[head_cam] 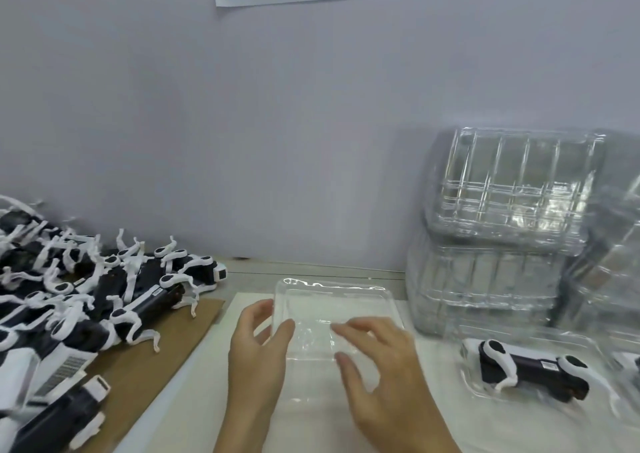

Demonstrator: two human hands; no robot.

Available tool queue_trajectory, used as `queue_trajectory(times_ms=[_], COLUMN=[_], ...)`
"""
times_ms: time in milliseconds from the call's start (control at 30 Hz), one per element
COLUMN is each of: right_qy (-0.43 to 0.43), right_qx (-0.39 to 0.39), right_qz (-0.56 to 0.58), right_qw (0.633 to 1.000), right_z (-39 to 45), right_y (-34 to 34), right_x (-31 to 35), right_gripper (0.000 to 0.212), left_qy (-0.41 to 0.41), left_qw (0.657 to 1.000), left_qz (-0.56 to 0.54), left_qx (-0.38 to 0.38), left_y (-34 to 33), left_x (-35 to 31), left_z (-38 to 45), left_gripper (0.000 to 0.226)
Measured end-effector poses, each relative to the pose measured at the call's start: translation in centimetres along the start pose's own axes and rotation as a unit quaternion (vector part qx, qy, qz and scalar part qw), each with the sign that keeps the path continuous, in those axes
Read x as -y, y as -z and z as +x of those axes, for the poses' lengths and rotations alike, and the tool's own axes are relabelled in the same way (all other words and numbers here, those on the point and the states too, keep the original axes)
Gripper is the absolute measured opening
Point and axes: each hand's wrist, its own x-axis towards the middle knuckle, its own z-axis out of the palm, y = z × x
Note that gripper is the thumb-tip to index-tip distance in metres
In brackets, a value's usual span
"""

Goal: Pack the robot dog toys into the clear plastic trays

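From the head camera, the person stands at the worktop with one empty clear tray lying flat in front, between the two hands. I judge that this is the step of setting a fresh tray ready, before a toy goes in.

The left hand is at the tray's left edge, fingers loosely bent, and the thumb and forefinger seem to touch or lightly pinch the rim; the blur does not let me say which. The right hand is over the near part of the tray with fingers spread and almost straight, holding nothing; I cannot tell whether it touches the tray.

The pile of robot dog toys lies well apart on the left, on brown cardboard. On the right, one packed toy already lies in a tray, near a stack of empty trays.

The next move probably calls for a reach left to take one toy.
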Motion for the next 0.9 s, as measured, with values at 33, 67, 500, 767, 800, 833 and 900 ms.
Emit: queue_trajectory(times_ms=[33,67,500,767,800,833,900], right_qy=[-0.032,-0.064,-0.315,-0.360,-0.363,-0.364,-0.365], right_qx=[-0.021,-0.032,0.093,0.049,0.041,0.033,0.014], right_qz=[0.011,0.021,0.062,0.045,0.043,0.042,0.040], right_qw=[0.999,0.997,0.943,0.930,0.930,0.930,0.930], right_z=[0.2,0.4,0.9,1.0,1.0,1.1,1.1], right_y=[0.5,0.9,2.7,2.1,2.1,2.0,1.9], right_x=[0.0,0.0,-1.4,-1.5,-1.6,-1.6,-1.6], right_gripper=[0.032,0.032,0.046,0.027,0.026,0.023,0.016], left_qy=[-0.006,-0.009,0.005,0.027,0.042,0.058,0.075], left_qw=[1.000,1.000,1.000,0.987,0.985,0.981,0.975], left_qz=[-0.006,-0.009,0.004,0.085,0.101,0.119,0.151], left_qx=[-0.009,-0.014,-0.014,-0.132,-0.137,-0.140,-0.144], left_y=[0.2,0.4,0.5,-0.3,-0.4,-0.5,-0.8], left_x=[-0.1,-0.1,0.3,0.0,-0.2,-0.5,-1.1], left_z=[0.1,0.2,0.5,0.0,0.0,-0.1,-0.4], left_gripper=[0.026,0.025,0.018,0.043,0.050,0.057,0.073])
